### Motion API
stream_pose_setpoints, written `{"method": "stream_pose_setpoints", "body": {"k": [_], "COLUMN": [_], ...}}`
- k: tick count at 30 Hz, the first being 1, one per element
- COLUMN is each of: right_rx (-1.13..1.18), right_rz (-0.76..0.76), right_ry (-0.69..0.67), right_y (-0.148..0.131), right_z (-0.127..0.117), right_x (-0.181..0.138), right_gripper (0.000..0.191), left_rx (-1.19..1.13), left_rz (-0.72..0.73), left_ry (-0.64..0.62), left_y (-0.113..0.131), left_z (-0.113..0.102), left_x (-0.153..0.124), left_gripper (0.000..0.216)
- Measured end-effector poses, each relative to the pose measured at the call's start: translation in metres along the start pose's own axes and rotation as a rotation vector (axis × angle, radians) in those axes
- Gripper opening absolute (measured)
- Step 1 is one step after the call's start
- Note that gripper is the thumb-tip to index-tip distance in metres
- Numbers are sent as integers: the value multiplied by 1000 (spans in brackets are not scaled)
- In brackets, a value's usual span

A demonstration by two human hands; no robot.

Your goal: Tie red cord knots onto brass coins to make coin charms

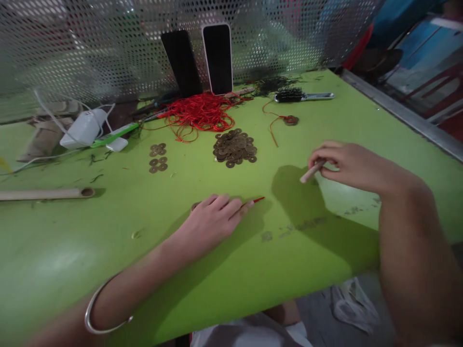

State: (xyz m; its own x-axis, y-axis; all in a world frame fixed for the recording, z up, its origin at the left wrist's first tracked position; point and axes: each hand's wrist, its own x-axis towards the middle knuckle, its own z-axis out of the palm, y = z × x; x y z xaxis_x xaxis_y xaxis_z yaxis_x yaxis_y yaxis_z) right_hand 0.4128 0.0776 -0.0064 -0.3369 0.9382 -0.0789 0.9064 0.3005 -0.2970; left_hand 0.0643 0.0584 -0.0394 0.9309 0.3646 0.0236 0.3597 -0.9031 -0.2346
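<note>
My left hand [219, 217] rests low over the table, its fingers closed on a red cord [259, 199] whose end pokes out past the fingertips. A coin's dark edge [195, 206] peeks out behind the knuckles; the rest is hidden. Higher and to the right, my right hand [338, 161] pinches a short pale wooden stick [311, 171] that points down to the left, above the table. Beyond both hands lies a heap of brown holed coins [235, 148]. Two small groups of the same coins [158, 157] sit to its left.
Behind the coins is a tangle of red cord [202, 112]. Two phones [218, 60] lean on a perforated metal screen [275, 38]. A hairbrush [304, 95] and a corded coin piece [290, 120] lie at the back right. A bamboo tube [47, 193] and white charger [85, 127] are left.
</note>
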Motion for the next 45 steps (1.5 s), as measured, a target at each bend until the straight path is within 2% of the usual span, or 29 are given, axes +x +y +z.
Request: {"method": "stream_pose_setpoints", "body": {"k": [3,5,6,8,10,14,18,23,27,30,34,39,45], "right_rx": [102,347,494,726,777,693,683,689,487,339,268,205,129], "right_rz": [-59,-76,-69,-129,-125,-115,-194,-258,-413,-488,-465,-475,-528], "right_ry": [380,546,536,376,281,293,260,176,209,147,55,62,101], "right_y": [-19,-33,-40,-53,-63,-72,-76,-83,-87,-86,-82,-76,-71], "right_z": [-2,0,2,9,15,21,25,31,41,50,58,59,58], "right_x": [0,1,2,4,7,11,14,17,19,21,23,22,22], "right_gripper": [5,7,14,28,22,8,6,14,13,7,14,20,29], "left_rx": [-23,-33,-34,-42,-50,-58,-126,-402,-624,-654,-694,-762,-727], "left_rz": [4,10,13,19,19,10,-27,-159,-263,-272,-282,-325,-337], "left_ry": [22,27,29,38,60,103,183,246,257,290,303,290,299], "left_y": [-3,-4,-5,-5,-4,-3,-3,-5,-4,-4,-5,-6,-6], "left_z": [2,2,1,-1,-3,-2,3,7,8,9,10,10,11], "left_x": [1,2,2,3,3,4,6,9,10,10,9,8,8], "left_gripper": [61,62,61,56,49,34,36,34,30,21,16,8,13]}}
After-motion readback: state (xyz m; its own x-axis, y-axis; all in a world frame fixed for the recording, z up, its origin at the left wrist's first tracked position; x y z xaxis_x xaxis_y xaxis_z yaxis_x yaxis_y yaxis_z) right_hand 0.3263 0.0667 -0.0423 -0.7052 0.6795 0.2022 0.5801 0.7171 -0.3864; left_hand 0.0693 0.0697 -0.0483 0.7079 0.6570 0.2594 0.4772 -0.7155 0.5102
